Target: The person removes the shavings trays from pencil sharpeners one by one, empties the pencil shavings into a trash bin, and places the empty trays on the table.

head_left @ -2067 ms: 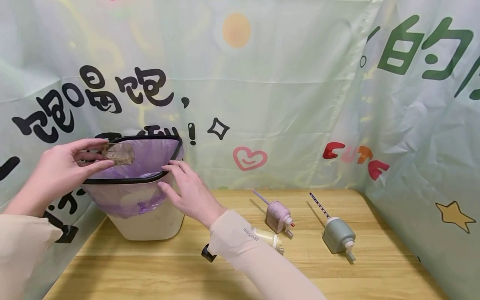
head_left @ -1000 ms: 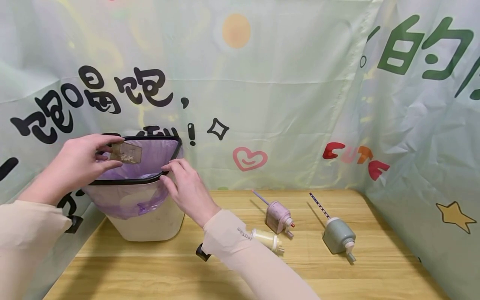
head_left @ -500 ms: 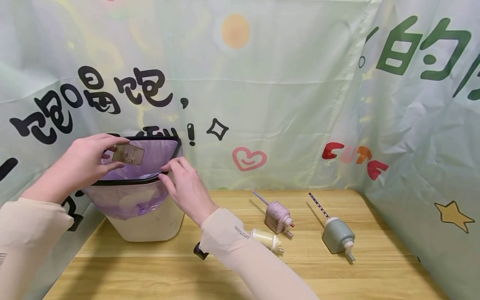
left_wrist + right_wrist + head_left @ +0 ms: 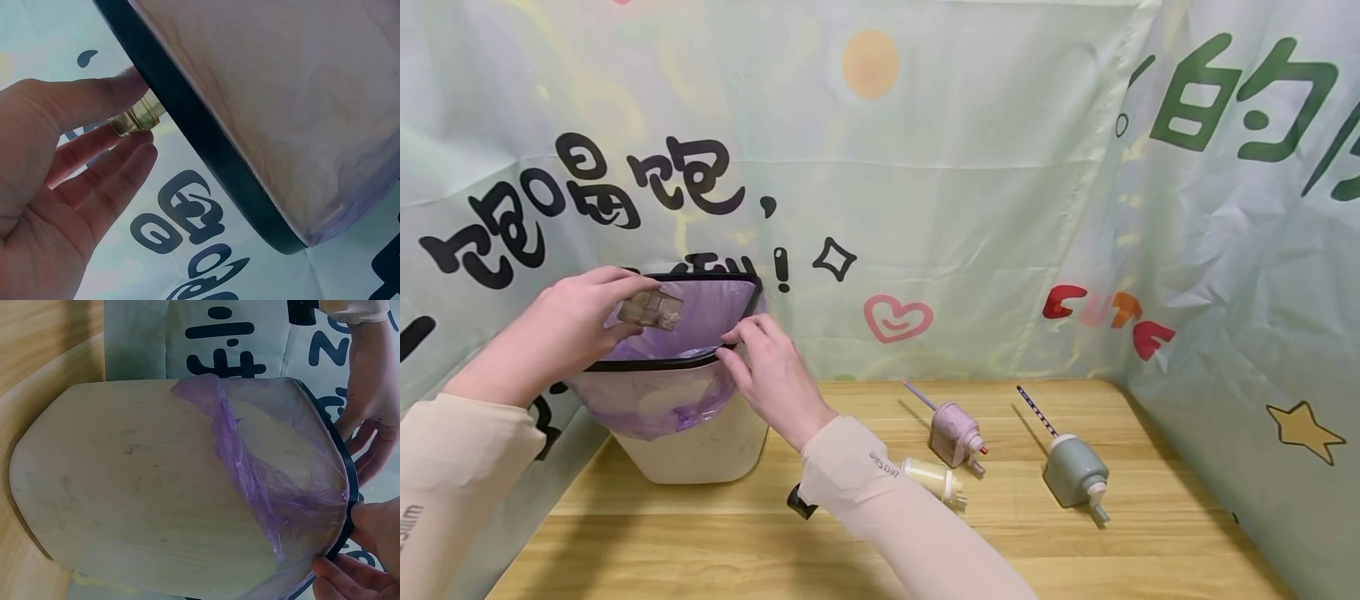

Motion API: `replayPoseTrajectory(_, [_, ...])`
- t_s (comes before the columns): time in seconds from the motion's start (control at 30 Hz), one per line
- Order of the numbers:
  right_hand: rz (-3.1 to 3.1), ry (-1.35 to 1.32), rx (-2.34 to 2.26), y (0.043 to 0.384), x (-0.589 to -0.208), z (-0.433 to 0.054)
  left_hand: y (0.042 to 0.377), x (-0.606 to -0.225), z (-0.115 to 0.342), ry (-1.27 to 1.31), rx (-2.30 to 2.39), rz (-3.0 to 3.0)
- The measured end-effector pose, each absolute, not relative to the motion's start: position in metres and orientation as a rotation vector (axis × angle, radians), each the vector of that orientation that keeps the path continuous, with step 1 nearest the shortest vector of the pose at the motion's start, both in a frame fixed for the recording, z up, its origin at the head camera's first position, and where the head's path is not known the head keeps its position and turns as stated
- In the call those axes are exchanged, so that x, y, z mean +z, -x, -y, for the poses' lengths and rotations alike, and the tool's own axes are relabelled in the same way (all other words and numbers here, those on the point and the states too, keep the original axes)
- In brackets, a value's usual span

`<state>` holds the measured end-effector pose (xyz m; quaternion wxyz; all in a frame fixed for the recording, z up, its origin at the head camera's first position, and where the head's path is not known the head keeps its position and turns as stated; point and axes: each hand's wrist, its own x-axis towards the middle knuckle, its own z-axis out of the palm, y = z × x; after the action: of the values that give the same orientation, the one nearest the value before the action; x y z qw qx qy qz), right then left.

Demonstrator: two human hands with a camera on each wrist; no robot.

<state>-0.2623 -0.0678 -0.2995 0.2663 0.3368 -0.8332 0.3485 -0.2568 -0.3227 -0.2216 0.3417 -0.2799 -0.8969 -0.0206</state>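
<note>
In the head view my left hand pinches a small see-through brownish box between thumb and fingers, over the mouth of the bin. Some pale bits show at the box's lower right corner. The left wrist view shows part of the box between thumb and fingers, close to the bin's dark rim. My right hand pinches the black rim of the white bin at its near right corner. A purple liner bag lines the bin and folds over its outside.
A pink crank pencil sharpener and a grey one, each with a pencil in it, lie on the wooden table. A pale yellow sharpener is partly behind my right sleeve. Printed cloth walls the back and sides.
My left hand has moved right with the box, further over the bin. Within the last half second the box has turned in the fingers. My right hand stays at the rim.
</note>
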Motion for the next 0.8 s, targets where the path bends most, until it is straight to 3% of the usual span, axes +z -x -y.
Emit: replayPoseTrajectory(0.8, [2.237,-0.898,0.953,0.2631,-0.3009,0.0685,0.2577,-0.229,0.3303,0.934,0.265,2.107])
